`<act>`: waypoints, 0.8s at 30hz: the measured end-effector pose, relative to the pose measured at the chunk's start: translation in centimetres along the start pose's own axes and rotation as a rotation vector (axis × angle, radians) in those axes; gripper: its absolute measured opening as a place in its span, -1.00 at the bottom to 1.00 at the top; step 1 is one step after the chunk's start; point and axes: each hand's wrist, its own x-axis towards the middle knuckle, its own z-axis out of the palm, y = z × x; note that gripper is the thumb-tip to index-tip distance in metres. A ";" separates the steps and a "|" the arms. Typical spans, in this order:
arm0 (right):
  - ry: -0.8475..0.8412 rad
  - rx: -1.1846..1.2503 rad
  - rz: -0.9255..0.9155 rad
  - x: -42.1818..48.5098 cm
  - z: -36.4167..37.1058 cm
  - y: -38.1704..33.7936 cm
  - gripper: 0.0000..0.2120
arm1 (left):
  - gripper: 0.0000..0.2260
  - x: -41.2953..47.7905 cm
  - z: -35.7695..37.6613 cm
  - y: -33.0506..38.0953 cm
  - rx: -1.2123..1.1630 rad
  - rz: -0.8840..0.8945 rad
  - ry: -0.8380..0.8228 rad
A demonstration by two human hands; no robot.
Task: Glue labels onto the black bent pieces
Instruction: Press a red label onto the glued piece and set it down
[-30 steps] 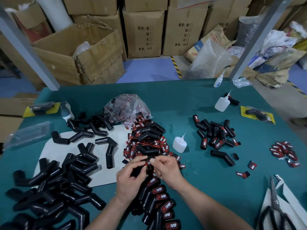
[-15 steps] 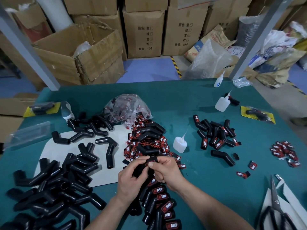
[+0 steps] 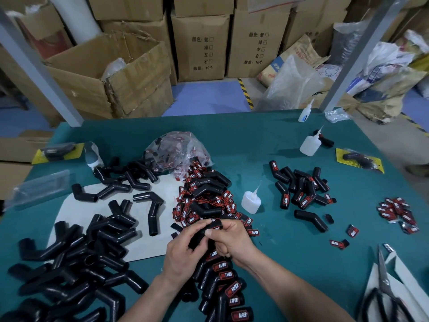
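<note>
Both my hands hold one black bent piece [image 3: 201,233] above the green table [image 3: 290,252]. My left hand [image 3: 183,254] grips its lower end. My right hand [image 3: 229,240] pinches its upper end, thumb and fingers pressing where a red label shows. A heap of red and black labels [image 3: 204,203] lies just beyond my hands. Unlabelled black pieces [image 3: 69,259] are piled at the left. Labelled pieces reading TAPER [image 3: 225,287] lie in a row under my wrists. A small glue bottle [image 3: 250,201] stands right of the label heap.
A second group of labelled pieces [image 3: 301,189] lies at the right, with loose labels [image 3: 397,212] further right. Two more glue bottles [image 3: 310,145] stand at the far right. Scissors [image 3: 385,291] lie at the bottom right. A plastic bag of labels [image 3: 178,149] sits at the middle back.
The piece has turned in my hands, and my right thumb has moved down onto its label end. My left hand has shifted lower along the piece.
</note>
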 end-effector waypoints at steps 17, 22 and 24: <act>0.000 -0.025 -0.030 0.2 0.1 0.3 -0.70 | -0.66 0.0 -0.1 -0.1 -0.078 -0.030 0.009; 0.031 -0.031 -0.047 0.5 0.2 0.2 -0.63 | -0.68 0.2 0.0 -1.1 -0.187 -0.101 0.037; 0.078 -0.059 -0.065 0.5 0.5 0.5 -0.59 | -0.68 0.2 0.2 -1.4 -0.187 -0.091 0.041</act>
